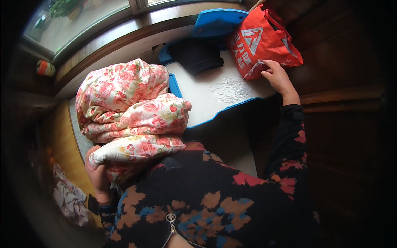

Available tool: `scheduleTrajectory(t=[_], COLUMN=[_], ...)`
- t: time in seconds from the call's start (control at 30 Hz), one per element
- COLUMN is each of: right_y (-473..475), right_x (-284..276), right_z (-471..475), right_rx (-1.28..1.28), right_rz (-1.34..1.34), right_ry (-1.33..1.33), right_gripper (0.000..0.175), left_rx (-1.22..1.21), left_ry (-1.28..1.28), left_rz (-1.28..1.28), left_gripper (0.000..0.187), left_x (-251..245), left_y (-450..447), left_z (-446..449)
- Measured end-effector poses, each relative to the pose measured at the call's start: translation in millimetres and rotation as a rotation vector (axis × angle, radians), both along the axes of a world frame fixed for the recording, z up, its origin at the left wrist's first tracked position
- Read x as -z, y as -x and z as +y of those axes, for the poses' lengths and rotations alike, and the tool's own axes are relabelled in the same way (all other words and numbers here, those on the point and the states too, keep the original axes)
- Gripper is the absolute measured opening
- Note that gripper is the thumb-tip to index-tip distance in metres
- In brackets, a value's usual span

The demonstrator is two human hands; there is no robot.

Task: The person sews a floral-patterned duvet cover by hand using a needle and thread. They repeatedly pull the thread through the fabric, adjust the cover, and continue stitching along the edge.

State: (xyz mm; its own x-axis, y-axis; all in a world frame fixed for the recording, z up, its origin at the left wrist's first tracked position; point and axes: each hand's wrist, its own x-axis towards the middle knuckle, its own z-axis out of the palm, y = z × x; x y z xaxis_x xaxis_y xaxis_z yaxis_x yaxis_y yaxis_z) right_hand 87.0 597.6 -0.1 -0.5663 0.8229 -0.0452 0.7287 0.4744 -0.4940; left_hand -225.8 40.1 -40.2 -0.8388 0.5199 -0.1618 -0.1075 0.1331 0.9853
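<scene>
A bulky floral quilt [124, 93] lies bunched in front of me, partly over my lap. My left hand [98, 170] grips its near left corner, thumb on top of the cloth. To the right, my right hand [274, 72] pinches some white thread [256, 66] between thumb and fingers, just in front of a red shopping bag [254, 40]. Below that hand, a tangle of loose white thread [231, 90] is spread on a white tabletop with a blue edge [198, 107]. A folded black cloth [198, 57] rests farther back on the same tabletop.
A blue plastic panel [217, 23] stands behind the bag, against the wooden windowsill [149, 20]. At the far left are a small jar [45, 68] and a wooden surface [62, 133] with a crumpled patterned cloth [68, 198] and a dark flat object [93, 204].
</scene>
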Motion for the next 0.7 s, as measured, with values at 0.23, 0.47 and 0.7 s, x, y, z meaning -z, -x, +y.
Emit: scheduleTrajectory(t=[0.23,0.47,0.7], right_y=[-0.2,7.8,31.0], right_x=[21.3,47.7,34.1], right_z=[27.9,39.9,32.8], right_rx=[-0.077,-0.075,-0.005], right_rz=[-0.444,-0.288,-0.364], right_ry=[-0.146,-0.310,-0.254], right_gripper=[0.031,0.022,0.033], left_rx=[-0.003,-0.108,-0.101], left_ry=[0.047,0.046,0.007], left_rz=[0.014,-0.006,-0.027], left_gripper=[0.050,0.053,0.051], left_x=[-3.0,-2.9,-5.3], left_y=[-1.9,-7.4,-7.5], left_z=[-14.0,-26.8,-30.1])
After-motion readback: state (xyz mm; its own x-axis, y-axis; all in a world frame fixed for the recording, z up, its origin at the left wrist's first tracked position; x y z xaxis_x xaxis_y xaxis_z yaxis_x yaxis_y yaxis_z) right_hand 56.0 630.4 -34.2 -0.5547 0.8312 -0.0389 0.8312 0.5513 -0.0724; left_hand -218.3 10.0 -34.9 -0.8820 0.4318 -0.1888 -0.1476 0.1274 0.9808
